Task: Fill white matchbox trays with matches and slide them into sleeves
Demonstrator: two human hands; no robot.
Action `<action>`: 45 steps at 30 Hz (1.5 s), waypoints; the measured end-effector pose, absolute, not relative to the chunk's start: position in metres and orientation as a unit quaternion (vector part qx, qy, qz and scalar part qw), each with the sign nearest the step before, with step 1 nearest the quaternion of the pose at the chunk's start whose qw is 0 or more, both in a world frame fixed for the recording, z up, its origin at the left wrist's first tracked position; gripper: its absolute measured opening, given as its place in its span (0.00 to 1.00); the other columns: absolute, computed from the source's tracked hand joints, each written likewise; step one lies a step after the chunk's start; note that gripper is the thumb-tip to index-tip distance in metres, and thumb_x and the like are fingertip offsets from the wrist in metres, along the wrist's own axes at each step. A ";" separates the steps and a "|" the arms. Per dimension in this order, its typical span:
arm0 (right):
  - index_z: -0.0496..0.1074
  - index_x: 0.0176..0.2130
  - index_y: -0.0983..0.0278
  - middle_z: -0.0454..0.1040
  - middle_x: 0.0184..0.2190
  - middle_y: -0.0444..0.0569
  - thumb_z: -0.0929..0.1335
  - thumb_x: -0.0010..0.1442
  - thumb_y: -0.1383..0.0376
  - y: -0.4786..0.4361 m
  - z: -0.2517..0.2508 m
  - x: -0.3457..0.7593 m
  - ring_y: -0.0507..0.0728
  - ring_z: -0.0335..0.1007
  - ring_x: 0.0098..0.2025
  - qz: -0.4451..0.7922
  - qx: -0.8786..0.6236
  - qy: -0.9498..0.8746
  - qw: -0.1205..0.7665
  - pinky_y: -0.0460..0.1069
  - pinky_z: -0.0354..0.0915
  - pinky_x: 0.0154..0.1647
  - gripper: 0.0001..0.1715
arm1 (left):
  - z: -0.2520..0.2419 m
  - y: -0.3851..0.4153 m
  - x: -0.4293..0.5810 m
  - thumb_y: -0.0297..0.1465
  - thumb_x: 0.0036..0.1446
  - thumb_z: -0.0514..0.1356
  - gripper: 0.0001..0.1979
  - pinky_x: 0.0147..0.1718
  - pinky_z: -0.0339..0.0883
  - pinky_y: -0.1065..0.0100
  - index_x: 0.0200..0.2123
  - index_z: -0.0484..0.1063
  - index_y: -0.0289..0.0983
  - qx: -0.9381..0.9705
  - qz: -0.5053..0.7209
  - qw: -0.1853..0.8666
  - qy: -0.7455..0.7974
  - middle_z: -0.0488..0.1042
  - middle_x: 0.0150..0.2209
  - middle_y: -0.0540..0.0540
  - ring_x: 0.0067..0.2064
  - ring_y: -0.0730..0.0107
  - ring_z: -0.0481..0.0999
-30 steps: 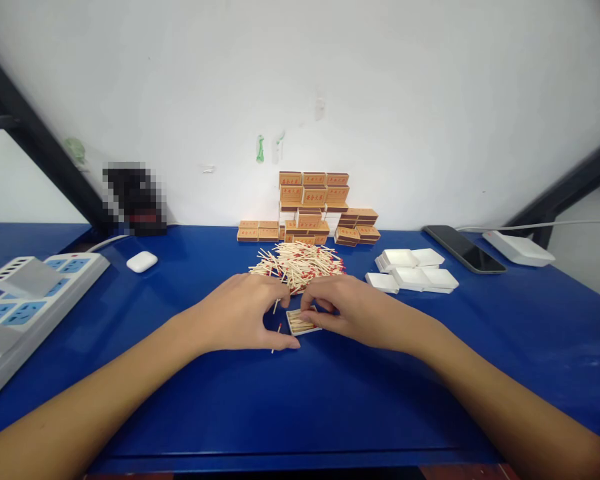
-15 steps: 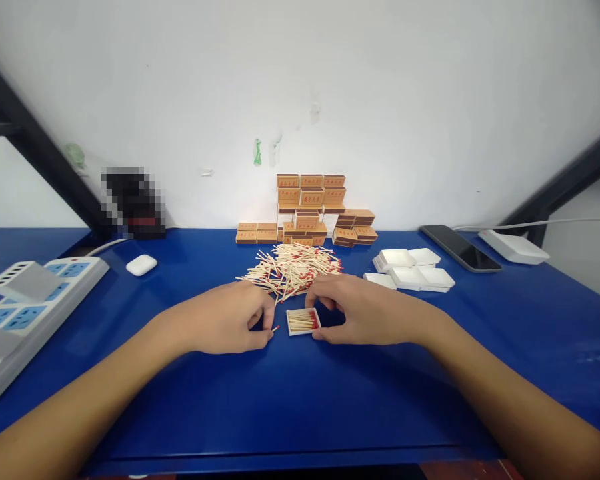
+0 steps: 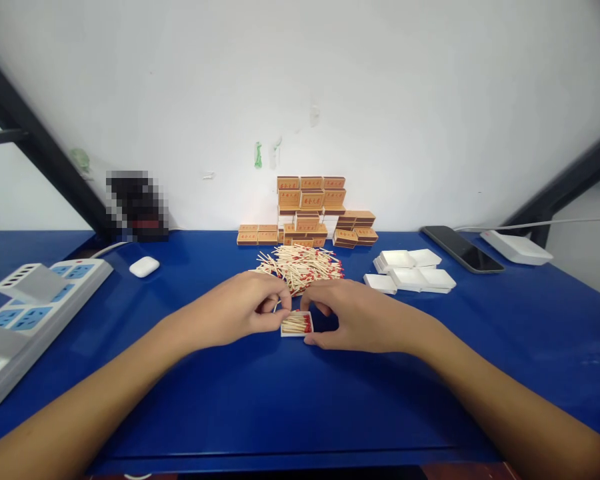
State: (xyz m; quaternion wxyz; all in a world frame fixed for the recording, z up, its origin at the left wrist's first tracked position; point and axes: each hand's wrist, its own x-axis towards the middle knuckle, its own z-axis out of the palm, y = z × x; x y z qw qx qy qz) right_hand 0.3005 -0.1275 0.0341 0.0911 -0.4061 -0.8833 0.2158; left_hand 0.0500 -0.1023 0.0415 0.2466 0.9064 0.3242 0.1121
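A small white matchbox tray (image 3: 297, 334) sits on the blue table in front of me, partly filled with red-tipped matches lying side by side. My left hand (image 3: 253, 308) is closed in a pinch at the tray's upper left corner; a match's red tip peeks out by the fingertips. My right hand (image 3: 367, 315) grips the tray from the right, with the thumb at its near corner and the fingers at its far side. Just behind both hands lies a loose heap of matches (image 3: 305, 265), partly hidden by the hands.
Orange matchboxes (image 3: 311, 199) are stacked against the wall. White empty trays (image 3: 420, 279) lie at the right, near a phone (image 3: 461, 249) and a white device (image 3: 516, 247). A power strip (image 3: 73, 293) and a white earbud case (image 3: 144, 267) are on the left.
My left hand has moved right and up with the match, from beside the tray to its upper left corner. The tray and my right hand have shifted slightly left.
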 end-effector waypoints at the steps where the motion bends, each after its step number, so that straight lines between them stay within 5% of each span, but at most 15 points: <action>1: 0.73 0.39 0.61 0.76 0.37 0.46 0.75 0.60 0.57 -0.128 0.034 0.299 0.54 0.66 0.34 0.215 -0.407 -0.883 0.092 0.50 0.57 0.34 0.13 | 0.039 -0.104 0.053 0.30 0.64 0.60 0.05 0.27 0.54 0.69 0.34 0.74 0.38 0.908 0.124 0.239 0.322 0.65 0.25 0.55 0.26 0.75 0.62; 14: 0.73 0.38 0.61 0.76 0.37 0.46 0.76 0.60 0.56 -0.125 0.035 0.303 0.55 0.67 0.36 0.211 -0.412 -0.882 0.089 0.49 0.56 0.34 0.14 | 0.033 -0.111 0.058 0.38 0.62 0.65 0.09 0.33 0.60 0.66 0.34 0.76 0.38 0.922 0.129 0.183 0.317 0.75 0.32 0.50 0.33 0.70 0.71; 19: 0.73 0.48 0.60 0.76 0.39 0.46 0.76 0.59 0.59 -0.127 0.037 0.301 0.55 0.66 0.35 0.215 -0.406 -0.883 0.097 0.49 0.57 0.35 0.19 | 0.030 -0.112 0.058 0.39 0.59 0.67 0.10 0.36 0.64 0.64 0.34 0.78 0.38 0.928 0.108 0.187 0.303 0.76 0.35 0.48 0.36 0.67 0.74; 25: 0.71 0.38 0.61 0.75 0.37 0.45 0.76 0.60 0.57 -0.127 0.035 0.302 0.54 0.65 0.34 0.212 -0.397 -0.888 0.094 0.49 0.56 0.33 0.14 | 0.032 -0.112 0.058 0.37 0.61 0.65 0.08 0.33 0.63 0.66 0.35 0.79 0.39 0.928 0.118 0.182 0.305 0.75 0.34 0.48 0.34 0.69 0.72; 45: 0.68 0.35 0.61 0.75 0.35 0.47 0.76 0.60 0.55 -0.128 0.035 0.300 0.55 0.65 0.33 0.205 -0.411 -0.884 0.090 0.50 0.56 0.32 0.16 | 0.030 -0.114 0.058 0.38 0.61 0.66 0.10 0.36 0.66 0.64 0.42 0.80 0.39 0.931 0.097 0.175 0.305 0.76 0.37 0.47 0.37 0.66 0.75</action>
